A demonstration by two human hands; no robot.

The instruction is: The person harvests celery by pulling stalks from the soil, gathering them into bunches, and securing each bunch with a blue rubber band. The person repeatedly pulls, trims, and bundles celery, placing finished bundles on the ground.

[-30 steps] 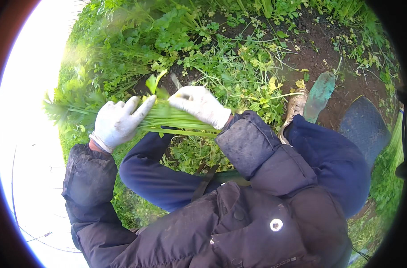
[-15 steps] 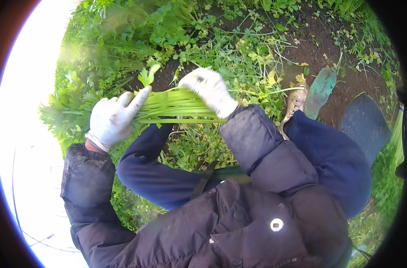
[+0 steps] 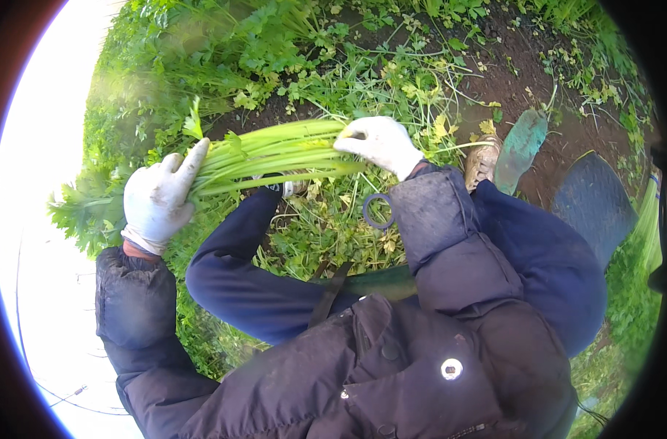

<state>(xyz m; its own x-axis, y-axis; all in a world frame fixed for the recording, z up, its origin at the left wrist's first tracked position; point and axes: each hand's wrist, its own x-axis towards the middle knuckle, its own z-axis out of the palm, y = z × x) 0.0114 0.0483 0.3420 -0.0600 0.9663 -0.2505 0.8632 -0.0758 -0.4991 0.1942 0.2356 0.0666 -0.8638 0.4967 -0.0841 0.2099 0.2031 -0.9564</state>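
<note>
In the head view, a bunch of celery (image 3: 267,154) is held up in the air over the person's bent leg, its pale green stalks running from left to right and its leafy tops spreading out past the left hand (image 3: 158,197). That hand, in a soiled white glove, grasps the bunch at its leafy end, with the index finger stretched out along the top of the stalks and a single celery leaf (image 3: 193,121) standing up just beyond its tip. The right hand (image 3: 383,143), also in a white glove, is at the other end of the bunch; its thumb and fingertips come together against the stalks, but I cannot tell whether they pinch one or only touch. A dark ring (image 3: 366,212) shows just beside the right cuff of the black padded jacket (image 3: 436,380). Below the bunch, green and yellowing leaves (image 3: 315,234) litter the ground, and leafy plants (image 3: 223,44) grow thickly along its far left edge. Bare soil (image 3: 505,66) shows at the far right, with a tan right shoe (image 3: 482,161) at its near left corner and a flat green scrap (image 3: 521,152) just beside it. Farther right, along the soil's near edge, is a dark rounded sheet (image 3: 595,208), with pale stalks (image 3: 649,234) beyond it.
</note>
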